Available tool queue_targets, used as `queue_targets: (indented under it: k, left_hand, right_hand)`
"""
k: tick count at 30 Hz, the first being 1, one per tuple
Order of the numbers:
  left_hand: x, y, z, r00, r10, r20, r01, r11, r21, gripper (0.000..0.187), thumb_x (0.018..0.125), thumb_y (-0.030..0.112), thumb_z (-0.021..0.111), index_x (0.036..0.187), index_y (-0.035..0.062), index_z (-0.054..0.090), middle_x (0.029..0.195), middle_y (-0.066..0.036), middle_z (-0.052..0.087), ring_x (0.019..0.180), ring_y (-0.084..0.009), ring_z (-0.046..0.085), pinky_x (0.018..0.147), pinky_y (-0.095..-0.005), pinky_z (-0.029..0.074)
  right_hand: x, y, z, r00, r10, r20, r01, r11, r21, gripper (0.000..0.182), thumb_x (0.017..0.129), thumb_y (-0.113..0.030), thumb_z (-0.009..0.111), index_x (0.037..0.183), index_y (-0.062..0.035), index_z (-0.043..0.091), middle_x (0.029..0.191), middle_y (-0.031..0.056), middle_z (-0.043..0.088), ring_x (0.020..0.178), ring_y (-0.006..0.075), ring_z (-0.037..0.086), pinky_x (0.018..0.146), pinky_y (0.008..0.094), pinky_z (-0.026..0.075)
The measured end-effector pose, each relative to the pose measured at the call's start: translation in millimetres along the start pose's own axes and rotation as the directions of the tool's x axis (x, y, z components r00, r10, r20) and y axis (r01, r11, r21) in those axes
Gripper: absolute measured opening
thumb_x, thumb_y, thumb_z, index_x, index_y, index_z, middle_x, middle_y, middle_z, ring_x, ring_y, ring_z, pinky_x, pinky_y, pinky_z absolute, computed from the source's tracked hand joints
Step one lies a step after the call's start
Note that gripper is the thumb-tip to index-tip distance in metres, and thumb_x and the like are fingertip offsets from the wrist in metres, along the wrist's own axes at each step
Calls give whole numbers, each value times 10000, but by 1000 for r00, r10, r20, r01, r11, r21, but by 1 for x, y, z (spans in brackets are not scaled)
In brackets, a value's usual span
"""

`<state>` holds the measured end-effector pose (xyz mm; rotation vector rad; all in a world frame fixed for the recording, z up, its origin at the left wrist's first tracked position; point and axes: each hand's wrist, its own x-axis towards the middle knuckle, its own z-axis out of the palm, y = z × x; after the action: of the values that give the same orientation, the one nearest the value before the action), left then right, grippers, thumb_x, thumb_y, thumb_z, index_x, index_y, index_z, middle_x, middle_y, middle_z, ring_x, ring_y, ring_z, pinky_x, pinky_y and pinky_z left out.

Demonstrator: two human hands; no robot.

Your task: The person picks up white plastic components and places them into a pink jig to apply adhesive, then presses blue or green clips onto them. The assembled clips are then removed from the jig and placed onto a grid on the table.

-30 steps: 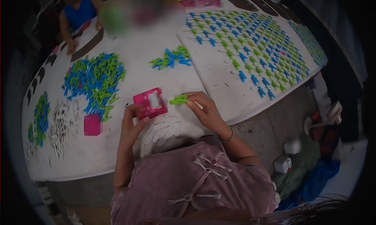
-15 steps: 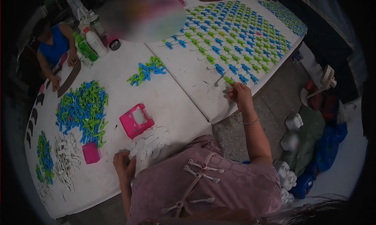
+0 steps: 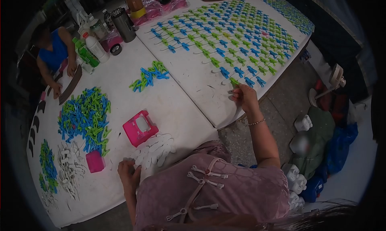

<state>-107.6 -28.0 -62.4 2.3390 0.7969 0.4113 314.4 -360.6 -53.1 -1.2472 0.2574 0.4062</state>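
Note:
My right hand (image 3: 245,97) is at the right table's front edge, thumb and fingertips pinched on a green clothespin (image 3: 234,82). That clothespin sits at the near end of spread rows of blue and green clothespins (image 3: 239,72), many with a thin pale strip sticking out. My left hand (image 3: 128,174) rests at the near edge of the left table, fingers loosely bent and thumb apart, with nothing visible in it. Just beyond it lies a fan of white flat pieces (image 3: 155,150). A pink box with a white top opening (image 3: 138,126) stands behind those pieces.
Heaped clothespins (image 3: 84,114) and a smaller pile (image 3: 150,76) lie on the left table. A pink block (image 3: 95,162) sits beside thin white strips (image 3: 68,170). Bottles (image 3: 96,48) and a dark tumbler (image 3: 122,26) stand farther back. Another person in blue (image 3: 58,50) works at far left.
My right hand stays pinched on the green clothespin, almost in the same spot. The left hand has shifted very slightly, its thumb a little farther from the fingers. The view has tilted a little.

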Motion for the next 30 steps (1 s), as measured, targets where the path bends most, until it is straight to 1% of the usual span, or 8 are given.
queue_targets:
  k: [7,9,15,18,20,27,29,30]
  left_hand:
    - [0,-13,9,993,-111,-37,105,984,-143,258,655,105,744,847,49,582,924,-123,550,889,-311,540,776,-394,432]
    - [3,-2,9,990,-129,-62,119,982,-143,251,650,112,746,834,48,588,868,-124,561,825,-313,553,724,-396,442]
    - [9,8,13,985,-41,-169,32,998,-56,196,671,109,741,778,33,595,773,-133,571,727,-302,570,625,-363,464]
    - [7,10,5,960,-238,-149,212,962,-172,179,723,113,736,783,37,585,747,-67,566,690,-192,559,611,-295,456]
    - [8,11,-6,940,-340,-14,295,835,-464,150,797,114,711,811,46,578,739,6,540,678,-86,503,632,-242,437]
    - [39,27,-23,963,-178,-203,27,811,-585,94,866,99,657,865,49,578,748,42,532,694,-47,460,656,-205,411]
    - [50,42,-22,976,-86,-199,-52,798,-600,107,864,106,662,860,46,574,752,45,534,695,-41,459,654,-201,408]
    - [54,45,-20,975,-87,-204,-55,797,-602,107,864,106,662,860,46,574,752,45,534,695,-41,459,654,-201,408]
  right_hand:
    - [-8,-1,3,1000,30,3,-30,999,-11,204,942,-195,524,943,4,570,737,87,608,550,142,551,573,325,570]
    - [-23,2,9,999,-42,-12,41,998,-47,201,919,-245,578,876,-50,560,673,33,561,547,123,528,553,294,533]
    - [-56,26,54,957,-183,227,239,938,-252,197,928,-241,575,838,-74,521,640,0,512,539,85,484,537,253,469]
    - [-72,40,86,898,-186,399,317,903,-292,177,944,-193,549,841,-51,523,639,-3,510,559,67,470,568,235,453]
    - [-78,52,104,797,-188,574,437,835,-333,155,940,-179,563,866,-44,557,672,0,549,592,69,504,591,220,451]
    - [-114,73,182,500,-63,864,631,709,-314,116,915,-84,582,997,-8,612,818,25,614,768,73,575,690,222,469]
    - [-125,74,201,239,-82,968,763,633,-135,156,897,-64,597,1040,-4,614,880,25,625,816,82,585,733,226,476]
    - [-129,76,208,234,-81,969,766,629,-133,156,897,-64,597,1040,-4,614,880,25,625,816,82,585,733,226,476]
